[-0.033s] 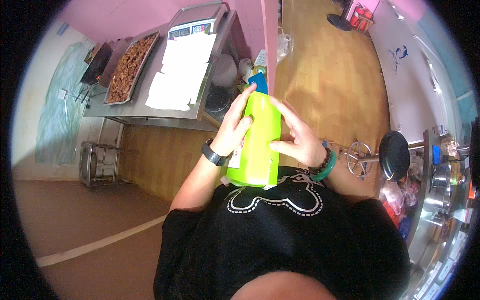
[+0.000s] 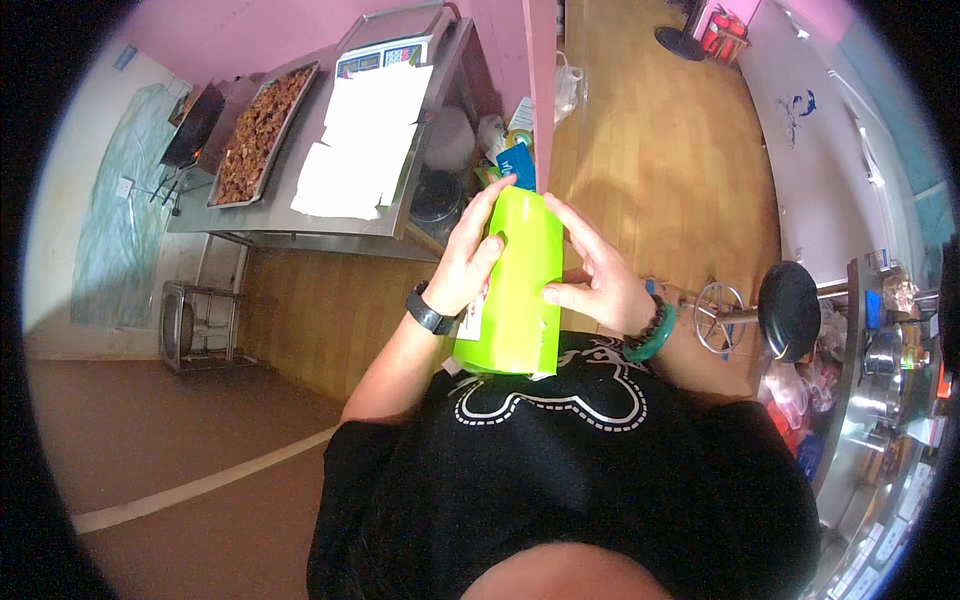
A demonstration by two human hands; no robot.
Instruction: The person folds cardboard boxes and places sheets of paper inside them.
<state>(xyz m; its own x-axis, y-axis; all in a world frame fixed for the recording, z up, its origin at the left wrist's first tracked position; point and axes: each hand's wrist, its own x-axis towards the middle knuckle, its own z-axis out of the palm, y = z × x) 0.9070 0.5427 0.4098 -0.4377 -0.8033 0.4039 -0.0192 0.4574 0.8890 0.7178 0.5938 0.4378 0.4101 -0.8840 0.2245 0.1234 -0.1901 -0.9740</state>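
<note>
Between both hands, close in front of my black shirt, stands a long lime-green package point(image 2: 527, 280) with a glossy face and a pale label on its left side. My left hand point(image 2: 468, 262) wraps its left side, the thumb lying on the near face; a black watch is on that wrist. On the other side my right hand point(image 2: 600, 275) grips it, thumb against the right edge and fingers reaching over the upper end. That wrist carries a green bangle and a beaded bracelet. The package's back and contents are hidden.
At the left, a metal table point(image 2: 290, 225) holds a tray point(image 2: 265, 205) of brown food pieces, glaring white sheets point(image 2: 365, 140) and a scale point(image 2: 385, 60). A pink wall edge point(image 2: 541, 100) rises just beyond my hands. To the right are a round black stool point(image 2: 790, 310) and a cluttered shelf point(image 2: 850, 400).
</note>
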